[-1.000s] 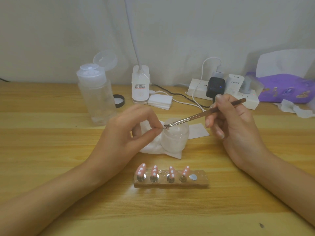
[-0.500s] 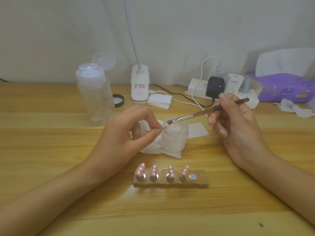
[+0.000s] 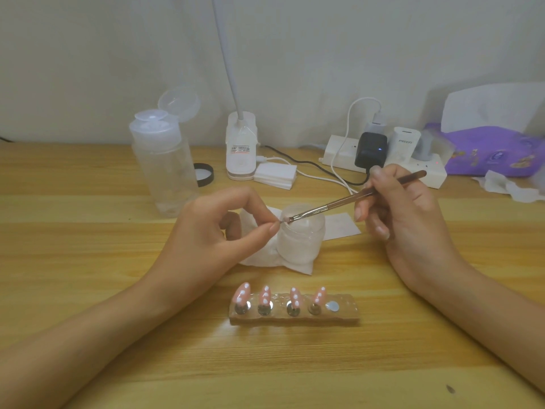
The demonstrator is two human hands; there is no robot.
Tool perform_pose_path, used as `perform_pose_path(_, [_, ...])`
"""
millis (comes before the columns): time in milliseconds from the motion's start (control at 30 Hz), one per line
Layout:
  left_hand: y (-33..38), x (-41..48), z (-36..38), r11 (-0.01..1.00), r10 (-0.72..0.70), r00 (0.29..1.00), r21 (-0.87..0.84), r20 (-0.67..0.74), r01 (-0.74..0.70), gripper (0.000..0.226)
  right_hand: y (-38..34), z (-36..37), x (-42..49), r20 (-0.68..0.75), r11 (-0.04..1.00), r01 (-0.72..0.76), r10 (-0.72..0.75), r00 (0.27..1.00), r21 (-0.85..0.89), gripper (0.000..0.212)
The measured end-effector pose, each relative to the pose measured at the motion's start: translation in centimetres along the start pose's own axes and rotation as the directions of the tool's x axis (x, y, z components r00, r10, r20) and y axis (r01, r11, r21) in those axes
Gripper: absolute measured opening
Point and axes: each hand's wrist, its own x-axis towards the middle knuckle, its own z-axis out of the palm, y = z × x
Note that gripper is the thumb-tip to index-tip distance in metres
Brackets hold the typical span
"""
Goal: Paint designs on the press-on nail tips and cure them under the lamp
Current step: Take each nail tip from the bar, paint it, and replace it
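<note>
My left hand point(image 3: 212, 231) pinches a small pink nail tip point(image 3: 283, 221) between thumb and forefinger, the other fingers curled behind. My fingertips hide most of the tip, and it is too small to read any design on it. My right hand point(image 3: 407, 214) grips a slim brush point(image 3: 354, 199) like a pen, its bristles touching the pinched tip. Whether paint sits on the bristles I cannot tell. Both forearms are cut off by the lower edge of the view.

Half a second ago the bristles hovered just above the tip. They have since dipped onto it, while my left hand has barely shifted.

Directly behind the tip stands a round frosted jar point(image 3: 300, 240) on a crumpled white wipe point(image 3: 256, 256). Nearer me, a rough tan holder point(image 3: 348, 315) carries four glossy almond-shaped nail tips point(image 3: 265, 295), pink with white dots, upright on metal studs. The fifth place, at its right end, shows only a bare silver disc point(image 3: 333, 306).

Farther back on the pale wood-grain desk point(image 3: 88, 261) stand a clear plastic bottle point(image 3: 165, 169) with its flip lid open, a black cap point(image 3: 203, 174) and a stack of white pads point(image 3: 275, 175). The white lamp point(image 3: 240, 149) stands there too, its thin neck running out of the top of the view, the head unseen. To the right lie a white power strip point(image 3: 336, 152) crowded with plugs and a purple tissue pack point(image 3: 495, 152), clipped by the frame's edge.
</note>
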Motion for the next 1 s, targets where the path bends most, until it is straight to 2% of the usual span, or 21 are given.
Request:
perform_pose_path(133, [0.0,0.0,0.1,1.0,0.009,1.0,0.025,0.003,-0.009,0.013,-0.1,0.0,-0.1,0.021,0.997,0.034,-0.035,0.999,0.066,0.024])
perform_pose_path(267, [0.0,0.1,0.1,1.0,0.01,1.0,0.029,0.001,-0.01,0.012,0.0,0.0,-0.1,0.064,0.999,0.046,-0.048,0.997,0.022,0.023])
perform_pose_path(500, [0.0,0.0,0.1,0.999,0.016,1.0,0.029,-0.002,-0.016,0.012,0.1,0.0,-0.1,0.027,0.998,0.053,-0.052,0.998,-0.032,0.024])
perform_pose_path(667, [0.1,0.0,0.0,0.997,0.04,0.999,0.064,-0.009,-0.039,0.01,-0.6,-0.4,0.0,-0.067,0.992,0.121,-0.122,0.99,-0.022,0.03])
perform_pose_path(867, [0.1,-0.1,0.0,0.994,0.062,0.998,0.096,-0.016,-0.06,0.01,-1.2,-1.3,1.0,-0.18,0.995,0.086,-0.095,0.979,-0.057,0.034])
perform_pose_path(1000, [-0.1,-0.1,0.0,0.995,0.049,0.998,0.086,-0.027,-0.047,0.01,-1.4,-1.6,1.2,-0.178,0.994,0.107,-0.1,0.979,0.032,0.036])
